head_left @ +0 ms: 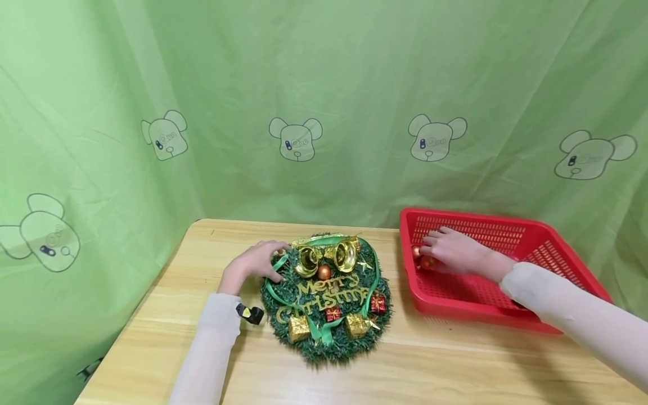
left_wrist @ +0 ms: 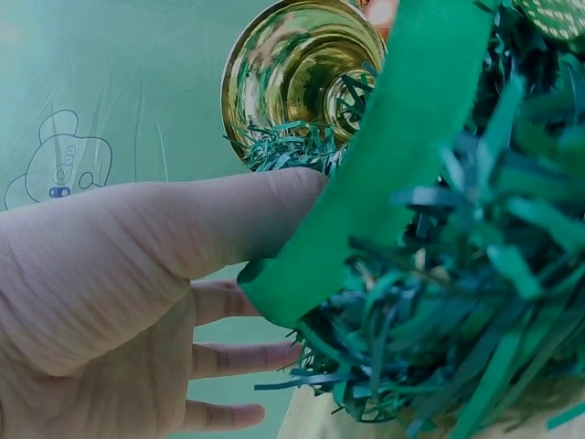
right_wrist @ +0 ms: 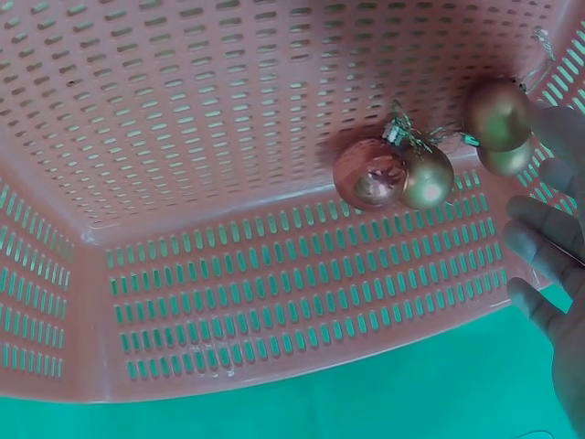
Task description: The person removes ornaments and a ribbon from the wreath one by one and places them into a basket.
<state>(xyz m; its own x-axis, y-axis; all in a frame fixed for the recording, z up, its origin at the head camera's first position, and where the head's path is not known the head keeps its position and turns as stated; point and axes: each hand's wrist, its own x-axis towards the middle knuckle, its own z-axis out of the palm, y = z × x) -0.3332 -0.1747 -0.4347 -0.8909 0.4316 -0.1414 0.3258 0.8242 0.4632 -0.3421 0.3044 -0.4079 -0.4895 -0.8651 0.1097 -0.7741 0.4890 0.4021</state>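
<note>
A round green Christmas wreath lies on the table, with gold bells, gift-box ornaments, gold "Merry Christmas" lettering and a green ribbon. My left hand grips its left edge; in the left wrist view the thumb lies at the ribbon and the other fingers reach the bristles. Inside the red basket, my right hand reaches toward the left wall. Several copper-coloured baubles lie along the basket's side, one bauble right by the fingertips. The right hand's fingers are spread and slightly bent.
The wooden table extends left and in front of the wreath. Close behind it hangs a green curtain with printed mouse heads. The basket's raised, slotted walls surround the right hand.
</note>
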